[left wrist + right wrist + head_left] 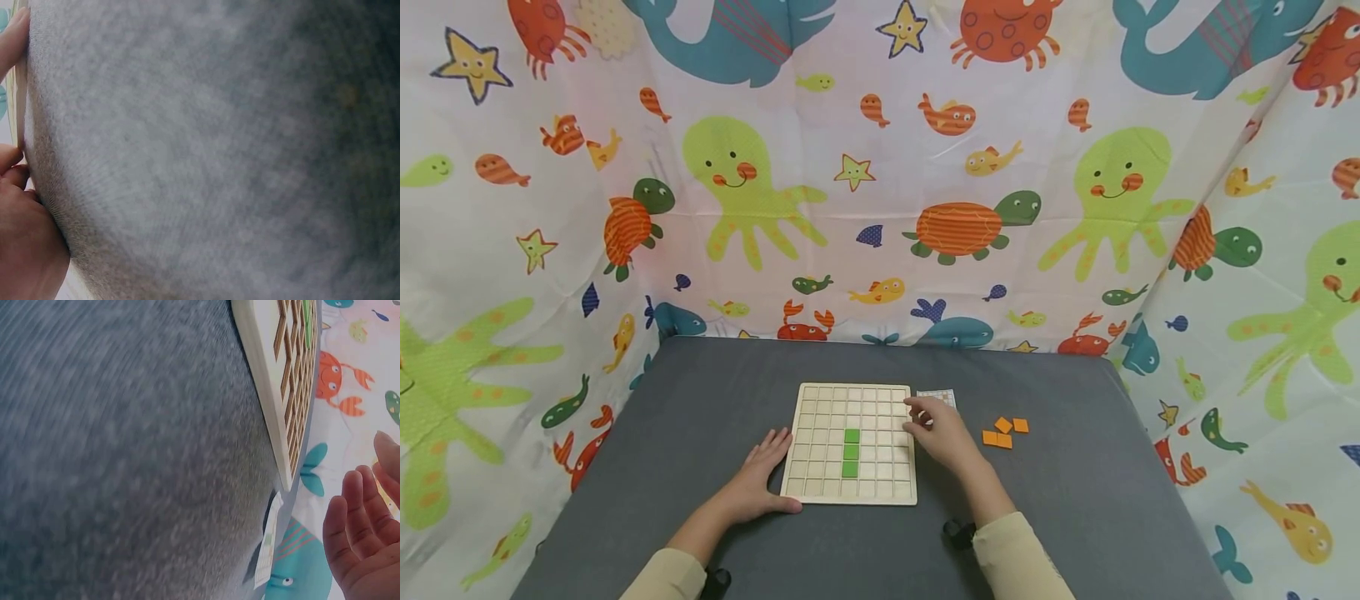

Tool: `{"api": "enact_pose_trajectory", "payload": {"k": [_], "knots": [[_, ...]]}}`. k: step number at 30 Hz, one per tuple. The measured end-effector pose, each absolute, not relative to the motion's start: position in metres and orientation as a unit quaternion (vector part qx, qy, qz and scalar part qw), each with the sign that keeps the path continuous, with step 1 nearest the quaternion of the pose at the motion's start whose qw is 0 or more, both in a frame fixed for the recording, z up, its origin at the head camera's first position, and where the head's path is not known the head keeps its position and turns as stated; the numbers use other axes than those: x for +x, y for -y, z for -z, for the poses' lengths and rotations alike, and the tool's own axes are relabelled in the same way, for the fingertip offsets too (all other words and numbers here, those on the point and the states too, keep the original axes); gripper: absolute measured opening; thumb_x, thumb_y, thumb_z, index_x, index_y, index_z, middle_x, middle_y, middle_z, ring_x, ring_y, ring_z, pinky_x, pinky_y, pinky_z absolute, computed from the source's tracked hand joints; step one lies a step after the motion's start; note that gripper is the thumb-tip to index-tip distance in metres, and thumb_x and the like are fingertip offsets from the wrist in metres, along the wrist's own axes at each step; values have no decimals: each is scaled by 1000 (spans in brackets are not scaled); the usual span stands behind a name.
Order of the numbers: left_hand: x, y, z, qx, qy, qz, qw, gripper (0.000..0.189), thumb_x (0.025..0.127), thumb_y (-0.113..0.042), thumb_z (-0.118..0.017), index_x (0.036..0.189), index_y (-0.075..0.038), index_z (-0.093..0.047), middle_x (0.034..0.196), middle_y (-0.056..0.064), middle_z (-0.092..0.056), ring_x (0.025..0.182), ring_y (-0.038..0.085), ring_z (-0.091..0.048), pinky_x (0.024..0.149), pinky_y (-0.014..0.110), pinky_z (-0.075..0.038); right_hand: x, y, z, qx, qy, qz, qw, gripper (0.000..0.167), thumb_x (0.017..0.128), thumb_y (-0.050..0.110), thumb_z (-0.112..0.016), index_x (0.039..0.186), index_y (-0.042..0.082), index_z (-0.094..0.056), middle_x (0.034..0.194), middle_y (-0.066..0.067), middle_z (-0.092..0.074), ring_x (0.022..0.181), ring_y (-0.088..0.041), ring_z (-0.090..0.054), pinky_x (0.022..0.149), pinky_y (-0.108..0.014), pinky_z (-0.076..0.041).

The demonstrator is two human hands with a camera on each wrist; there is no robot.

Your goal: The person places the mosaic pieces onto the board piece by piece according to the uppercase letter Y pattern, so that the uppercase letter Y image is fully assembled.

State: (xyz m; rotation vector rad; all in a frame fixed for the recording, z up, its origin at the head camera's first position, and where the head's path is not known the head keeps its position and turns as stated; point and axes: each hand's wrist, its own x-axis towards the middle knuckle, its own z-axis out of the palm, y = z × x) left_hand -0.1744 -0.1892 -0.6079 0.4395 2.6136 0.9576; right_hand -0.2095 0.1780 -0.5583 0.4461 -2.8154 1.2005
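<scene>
A square wooden grid board [820,408] lies on the grey table, with a column of green tiles [851,452] in its cells. My left hand [760,475] rests at the board's left side, fingers along that edge and thumb by the near left corner. In the left wrist view the left hand [28,231] appears only at the frame's edge. Above the board's right edge is my right hand [943,433], thumb and index finger apart with nothing visible between them. The right wrist view shows the right hand [369,544] with loosely bent fingers, raised over the table.
Several orange square tiles [1004,439] lie on the table right of my right hand. A small printed card [946,395], partly covered by that hand, lies by the board's far right corner. A cloth [850,275] with sea animals hangs behind and along both sides.
</scene>
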Motion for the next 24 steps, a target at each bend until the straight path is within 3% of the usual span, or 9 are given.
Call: {"api": "enact_pose_trajectory", "payload": {"k": [24], "knots": [[-175, 189, 610, 149, -915, -337, 163, 128, 65, -58, -89, 161, -7, -21, 170, 12, -15, 157, 36, -3, 124, 60, -5, -204, -215, 556, 80, 913, -391, 83, 42, 87, 9, -79, 127, 7, -69, 109, -9, -70, 88, -21, -68, 78, -39, -61]]}}
